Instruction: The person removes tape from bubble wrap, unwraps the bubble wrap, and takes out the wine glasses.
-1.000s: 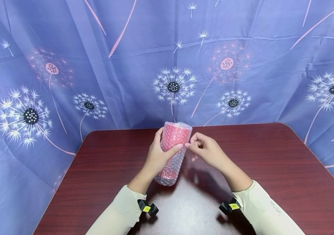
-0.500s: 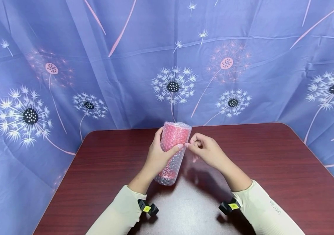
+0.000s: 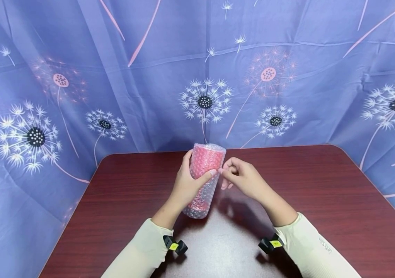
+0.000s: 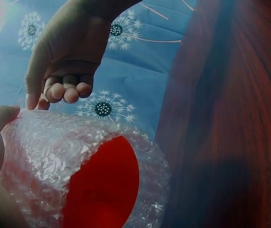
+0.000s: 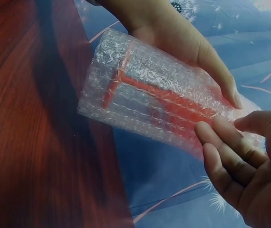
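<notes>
A roll of clear bubble wrap (image 3: pixel 202 193) surrounds a red object whose kind I cannot make out. It is held tilted above the table. My left hand (image 3: pixel 188 184) grips the roll from its left side, thumb across the front. At the roll's right edge, my right hand (image 3: pixel 244 177) pinches the wrap between thumb and index finger, while its other fingers are loosely bent. In the left wrist view, the red object (image 4: pixel 107 185) shows through the roll's end. Red strips (image 5: pixel 145 85) are visible through the wrap in the right wrist view.
The dark red wooden table (image 3: pixel 131 181) lies beneath both hands. Behind it hangs a blue cloth (image 3: pixel 155 88) with dandelion prints, close to the table's back edge. Black wrist cameras (image 3: pixel 175 245) sit by both cuffs.
The right hand's lower fingers have shifted slightly left, closer to the roll. The left hand and the wrapped roll have stayed nearly still.
</notes>
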Demonstrator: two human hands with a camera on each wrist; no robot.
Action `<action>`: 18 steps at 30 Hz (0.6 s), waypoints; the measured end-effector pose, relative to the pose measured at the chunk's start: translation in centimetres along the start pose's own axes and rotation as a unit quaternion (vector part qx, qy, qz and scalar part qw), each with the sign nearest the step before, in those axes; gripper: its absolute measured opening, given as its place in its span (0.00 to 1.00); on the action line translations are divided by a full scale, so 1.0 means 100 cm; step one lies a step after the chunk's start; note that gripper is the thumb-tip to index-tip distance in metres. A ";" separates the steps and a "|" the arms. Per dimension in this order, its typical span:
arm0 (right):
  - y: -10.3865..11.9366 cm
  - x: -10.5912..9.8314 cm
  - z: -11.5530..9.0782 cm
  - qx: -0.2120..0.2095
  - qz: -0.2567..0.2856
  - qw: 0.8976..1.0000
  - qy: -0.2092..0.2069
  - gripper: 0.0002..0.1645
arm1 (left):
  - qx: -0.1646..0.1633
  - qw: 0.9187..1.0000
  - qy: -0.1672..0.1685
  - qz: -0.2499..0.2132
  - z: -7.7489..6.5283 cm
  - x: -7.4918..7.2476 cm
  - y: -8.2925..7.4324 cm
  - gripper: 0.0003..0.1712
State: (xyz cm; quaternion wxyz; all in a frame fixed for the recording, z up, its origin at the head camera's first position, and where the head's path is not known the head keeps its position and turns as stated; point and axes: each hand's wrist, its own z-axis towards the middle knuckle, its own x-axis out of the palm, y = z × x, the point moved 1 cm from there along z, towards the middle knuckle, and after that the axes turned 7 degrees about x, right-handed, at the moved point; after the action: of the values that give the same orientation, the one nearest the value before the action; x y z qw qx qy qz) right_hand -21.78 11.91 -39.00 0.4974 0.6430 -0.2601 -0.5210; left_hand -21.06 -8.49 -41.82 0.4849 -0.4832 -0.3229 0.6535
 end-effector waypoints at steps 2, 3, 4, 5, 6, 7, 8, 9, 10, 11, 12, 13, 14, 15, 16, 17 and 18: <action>0.000 0.001 0.000 -0.001 0.001 1.000 0.005 0.12 | -0.001 1.000 0.001 0.000 0.000 0.000 0.000 0.56; 0.000 0.001 0.000 -0.002 0.002 1.000 0.008 0.12 | -0.003 1.000 0.002 -0.001 0.000 0.000 0.000 0.56; 0.000 0.001 0.000 -0.003 0.004 1.000 0.011 0.12 | -0.003 1.000 0.002 0.000 0.000 0.000 0.000 0.56; 0.000 0.001 0.000 -0.001 0.006 1.000 0.012 0.12 | -0.004 1.000 0.002 -0.001 0.000 0.000 0.000 0.56; 0.000 0.001 0.000 -0.001 0.009 1.000 0.014 0.12 | -0.004 1.000 0.003 -0.001 0.000 0.000 0.000 0.56; 0.000 0.002 0.000 -0.001 0.010 1.000 0.015 0.13 | -0.003 1.000 0.003 0.000 -0.001 0.000 0.000 0.56; 0.000 0.002 0.000 -0.001 0.009 1.000 0.014 0.12 | -0.003 1.000 0.003 0.000 -0.001 0.000 0.000 0.56; 0.000 0.002 0.000 -0.003 0.007 1.000 0.014 0.13 | -0.004 1.000 0.002 0.001 -0.001 0.000 0.000 0.56; 0.000 0.002 -0.001 -0.004 0.004 1.000 0.013 0.12 | -0.004 1.000 0.001 0.003 -0.001 0.000 0.000 0.56; 0.000 0.003 -0.001 -0.004 0.001 1.000 0.012 0.12 | -0.004 1.000 0.000 0.004 -0.001 0.000 0.000 0.56; 0.001 0.003 -0.001 -0.006 -0.002 1.000 0.012 0.12 | -0.004 1.000 -0.001 0.006 -0.001 0.000 0.000 0.56; 0.001 0.003 -0.002 -0.009 -0.008 1.000 0.011 0.12 | -0.003 1.000 -0.002 0.008 -0.001 0.000 0.000 0.56; 0.001 0.003 -0.002 -0.011 -0.015 1.000 0.010 0.12 | -0.001 1.000 -0.003 0.011 0.000 0.000 0.000 0.57; 0.001 0.003 -0.002 -0.011 -0.023 1.000 0.009 0.12 | 0.001 1.000 -0.005 0.014 0.000 0.000 0.000 0.57; 0.001 0.003 -0.002 -0.012 -0.031 0.999 0.008 0.12 | 0.004 1.000 -0.006 0.019 0.000 0.001 0.000 0.57; 0.001 0.003 -0.003 -0.013 -0.038 0.999 0.008 0.13 | 0.006 1.000 -0.008 0.024 0.000 0.001 0.000 0.58; 0.001 0.003 -0.003 -0.014 -0.045 0.999 0.009 0.13 | 0.009 0.999 -0.010 0.031 0.000 0.001 0.000 0.58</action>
State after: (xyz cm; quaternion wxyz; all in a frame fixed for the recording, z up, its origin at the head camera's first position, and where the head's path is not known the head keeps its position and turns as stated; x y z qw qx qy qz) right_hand -21.44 11.75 -39.02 0.4847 0.6521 -0.2190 -0.5403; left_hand -21.06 -8.39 -41.85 0.4656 -0.4823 -0.3068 0.6757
